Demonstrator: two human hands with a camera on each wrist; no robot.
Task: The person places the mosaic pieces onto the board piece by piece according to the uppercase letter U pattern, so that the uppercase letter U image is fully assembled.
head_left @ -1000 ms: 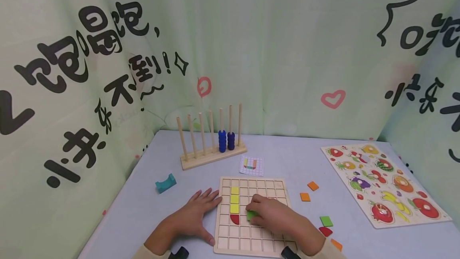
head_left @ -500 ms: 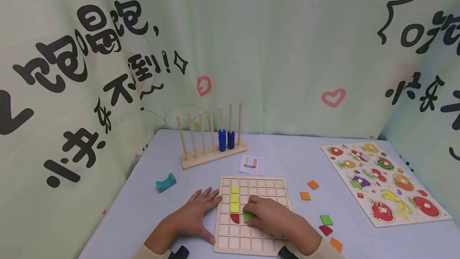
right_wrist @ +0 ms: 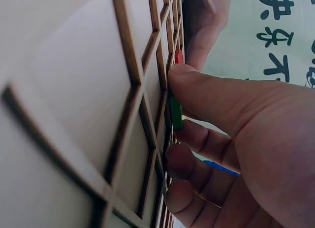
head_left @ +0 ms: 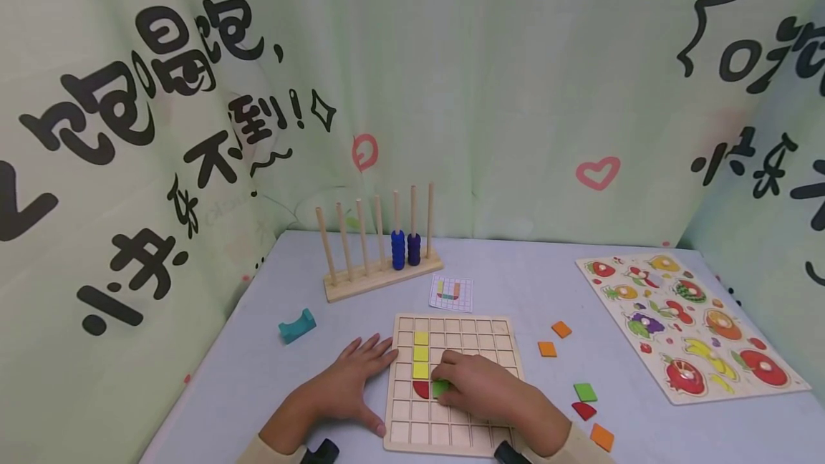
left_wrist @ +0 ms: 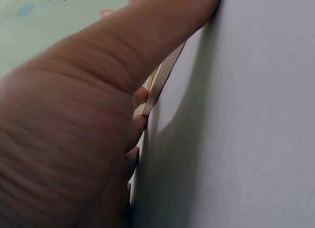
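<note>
A wooden grid board [head_left: 440, 435] lies on the table. Down one column run yellow square tiles [head_left: 421, 354], with a red quarter-round tile [head_left: 421, 389] below them. Just right of the red tile, the right hand [head_left: 483, 384] pinches a green square tile [head_left: 440, 387] between thumb and fingers, low over the grid. From the right wrist view, the green tile [right_wrist: 176, 112] stands at the grid's raised lines, with the thumb on its near side. The left hand [head_left: 351, 382], fingers spread, touches the board's left edge with fingertips and thumb.
Loose orange tiles [head_left: 547, 349], another green tile [head_left: 585, 392] and a red one [head_left: 584, 411] lie right of the board. Behind it are a small pattern card [head_left: 451, 295] and a peg rack [head_left: 384, 276] with blue beads. A teal block [head_left: 298, 326] and fruit puzzle [head_left: 651, 364] flank them.
The right hand has slid left across the board with the green tile, bringing it up beside the red quarter-round tile. The left hand has stayed in place.
</note>
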